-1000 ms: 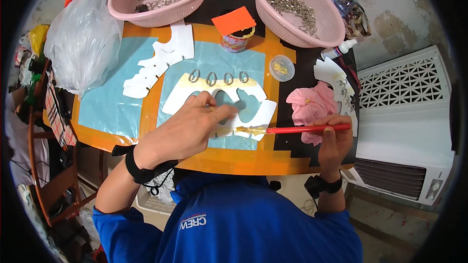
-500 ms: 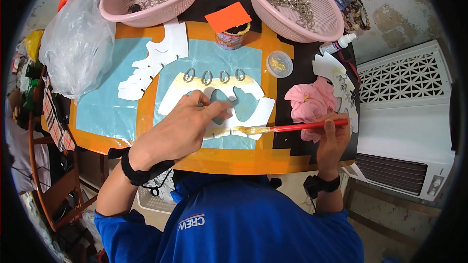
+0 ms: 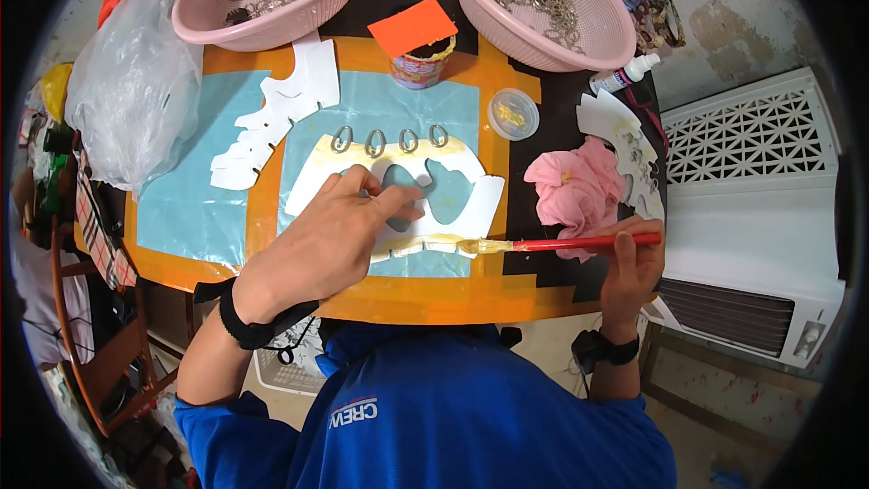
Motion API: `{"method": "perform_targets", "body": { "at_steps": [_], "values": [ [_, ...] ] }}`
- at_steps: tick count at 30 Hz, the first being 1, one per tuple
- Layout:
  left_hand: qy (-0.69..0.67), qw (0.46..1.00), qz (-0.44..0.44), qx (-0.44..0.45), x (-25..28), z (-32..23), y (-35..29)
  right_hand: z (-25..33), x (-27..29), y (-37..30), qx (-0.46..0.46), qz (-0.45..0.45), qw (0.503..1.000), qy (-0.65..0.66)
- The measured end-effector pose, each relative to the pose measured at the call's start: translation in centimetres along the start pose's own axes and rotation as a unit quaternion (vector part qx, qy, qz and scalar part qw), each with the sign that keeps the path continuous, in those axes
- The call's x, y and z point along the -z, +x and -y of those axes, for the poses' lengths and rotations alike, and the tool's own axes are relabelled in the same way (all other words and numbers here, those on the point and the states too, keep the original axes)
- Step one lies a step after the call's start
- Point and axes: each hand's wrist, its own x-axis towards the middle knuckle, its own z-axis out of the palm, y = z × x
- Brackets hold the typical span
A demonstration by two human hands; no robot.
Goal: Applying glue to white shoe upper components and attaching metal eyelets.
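Observation:
My left hand [image 3: 339, 235] lies over the left part of a white cut-out sheet piece [image 3: 312, 179], fingers extended and nothing gripped. The piece has large openings and a yellowish smear along its upper and lower edges. Several oval metal rings [image 3: 376, 154] stand in a row along the upper edge. In my right hand [image 3: 631, 272] is a red-handled brush [image 3: 579, 243], held level by the end of its handle. Its yellow-coated bristles touch the lower right edge of the piece. Part of the piece is hidden under my left hand.
Two pink baskets [image 3: 272, 27] of metal rings stand at the back. Between them is a smeared cup [image 3: 424, 71] under an orange card [image 3: 412, 27]. A small round dish [image 3: 513, 115], pink cloth [image 3: 575, 186] and white bottle [image 3: 625, 75] lie right; another white cut-out [image 3: 303, 81] lies left.
The brush has slid slightly right along the lower edge, my right hand moving with it. My left hand stays on the piece. The whole view has shifted a little.

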Motion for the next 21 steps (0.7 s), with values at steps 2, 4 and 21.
{"method": "perform_targets", "body": {
  "at_steps": [2, 4, 21],
  "values": [
    [-0.007, 1.000, 0.000, 0.004, 0.0, 0.1, 0.0, 0.2, 0.3, -0.1, 0.010, 0.010, 1.000, -0.003],
    [-0.013, 1.000, 0.001, 0.009, -0.1, 0.0, 0.0, 0.9, 0.1, -0.2, 0.026, 0.018, 0.999, -0.007],
    [0.056, 0.998, -0.006, -0.011, 0.0, -1.0, 0.7, 1.6, 4.8, -0.9, 0.065, -0.011, 0.990, 0.121]
  ]
}}
